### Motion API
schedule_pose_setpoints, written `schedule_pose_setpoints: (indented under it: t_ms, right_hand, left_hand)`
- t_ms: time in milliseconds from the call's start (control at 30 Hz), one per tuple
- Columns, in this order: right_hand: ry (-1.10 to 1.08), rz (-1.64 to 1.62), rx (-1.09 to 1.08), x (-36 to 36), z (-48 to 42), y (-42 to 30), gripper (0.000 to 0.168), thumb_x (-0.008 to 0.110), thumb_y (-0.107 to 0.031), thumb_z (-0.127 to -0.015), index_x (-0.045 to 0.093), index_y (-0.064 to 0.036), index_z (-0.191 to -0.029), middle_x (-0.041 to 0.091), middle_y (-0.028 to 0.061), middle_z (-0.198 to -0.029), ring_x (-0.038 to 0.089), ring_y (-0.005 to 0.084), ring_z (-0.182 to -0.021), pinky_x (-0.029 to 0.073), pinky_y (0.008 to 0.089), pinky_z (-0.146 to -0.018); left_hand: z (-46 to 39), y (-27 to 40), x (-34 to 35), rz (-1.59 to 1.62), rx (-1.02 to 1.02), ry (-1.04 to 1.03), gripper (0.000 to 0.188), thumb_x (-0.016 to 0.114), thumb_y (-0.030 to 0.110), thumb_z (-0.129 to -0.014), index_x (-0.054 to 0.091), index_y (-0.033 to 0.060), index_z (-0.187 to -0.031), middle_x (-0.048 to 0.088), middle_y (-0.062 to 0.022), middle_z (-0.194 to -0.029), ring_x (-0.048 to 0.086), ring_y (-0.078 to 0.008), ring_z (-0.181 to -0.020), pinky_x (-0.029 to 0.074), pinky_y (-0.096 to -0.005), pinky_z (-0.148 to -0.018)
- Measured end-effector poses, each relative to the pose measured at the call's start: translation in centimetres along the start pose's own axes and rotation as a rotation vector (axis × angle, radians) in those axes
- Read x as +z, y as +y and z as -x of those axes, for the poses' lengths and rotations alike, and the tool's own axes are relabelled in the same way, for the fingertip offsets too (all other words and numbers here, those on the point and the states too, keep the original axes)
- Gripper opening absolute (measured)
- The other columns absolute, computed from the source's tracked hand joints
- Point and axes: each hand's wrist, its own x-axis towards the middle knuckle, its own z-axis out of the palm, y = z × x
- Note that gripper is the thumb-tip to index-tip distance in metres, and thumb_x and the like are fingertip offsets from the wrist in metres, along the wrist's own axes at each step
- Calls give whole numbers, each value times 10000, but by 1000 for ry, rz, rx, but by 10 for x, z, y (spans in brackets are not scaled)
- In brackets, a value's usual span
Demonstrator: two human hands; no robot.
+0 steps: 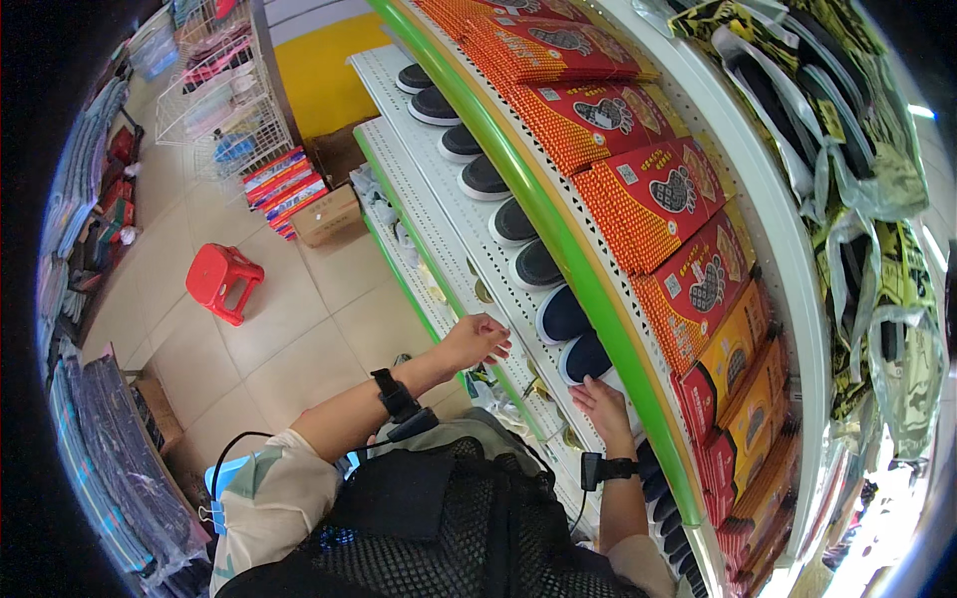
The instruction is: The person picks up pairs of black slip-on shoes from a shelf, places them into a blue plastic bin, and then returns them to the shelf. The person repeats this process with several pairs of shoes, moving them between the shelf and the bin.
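My left hand (476, 342) is held over the front edge of a white perforated metal shelf (448, 196), its fingers loosely curled and nothing seen in them. At the toe of a navy slip-on shoe with a white sole (585, 359), my right hand (600, 404) has its fingertips touching or very near the sole; whether it grips is unclear. A second navy shoe (564, 314) stands beside it. Black shoes with white soles (514, 222) line the same shelf farther along, toes outward, their heels hidden under the upper shelf.
Red insole packets (677, 190) fill the upper shelf behind a green shelf edge (516, 161). On the tiled floor stand a red plastic stool (224, 280), a cardboard box (327, 217) and wire baskets (247, 112). Bagged camouflage shoes (890, 299) sit at the far right.
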Motion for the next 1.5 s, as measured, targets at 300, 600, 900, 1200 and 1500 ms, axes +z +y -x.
schedule_pose_setpoints:
  t_ms: [300,600,900,1200,1500]
  right_hand:
    - [125,-35,-13,2,-2,9,281,660,-284,-865,547,-48,-968,621,90,-903,614,207,-852,477,309,-745]
    - [-3,-87,-286,-39,-33,50,256,649,-190,-869,524,-131,-1084,571,40,-1060,538,220,-1004,417,359,-867]
    - [-279,-654,-288,11,13,1,316,589,-140,-896,508,-177,-1199,507,22,-1214,466,191,-1096,339,440,-967]
    - [-121,-304,-260,177,-46,-80,329,563,-157,-910,429,-157,-1210,450,11,-1274,428,196,-1153,310,506,-971]
    - [-331,-256,-233,365,-95,-155,409,538,-76,-912,436,-132,-1304,524,22,-1264,487,172,-1137,382,408,-944]
  left_hand:
    - [-72,-9,44,167,-143,-32,224,667,136,-833,589,-73,-850,640,-143,-775,666,-222,-688,574,-333,-573]
    - [-103,-6,65,-9,14,-137,297,651,173,-858,620,-81,-1010,672,-124,-873,668,-184,-714,566,-276,-632]
    - [-40,100,-20,175,18,-234,293,536,69,-905,511,-114,-1132,624,-169,-1015,673,-264,-828,562,-323,-768]
    - [-30,173,-188,247,151,-146,239,588,95,-872,535,-80,-1026,614,-143,-1011,666,-258,-825,548,-319,-786]
    - [-16,238,-335,257,196,-9,226,548,105,-901,527,-63,-1051,611,-134,-983,655,-237,-806,530,-307,-730]
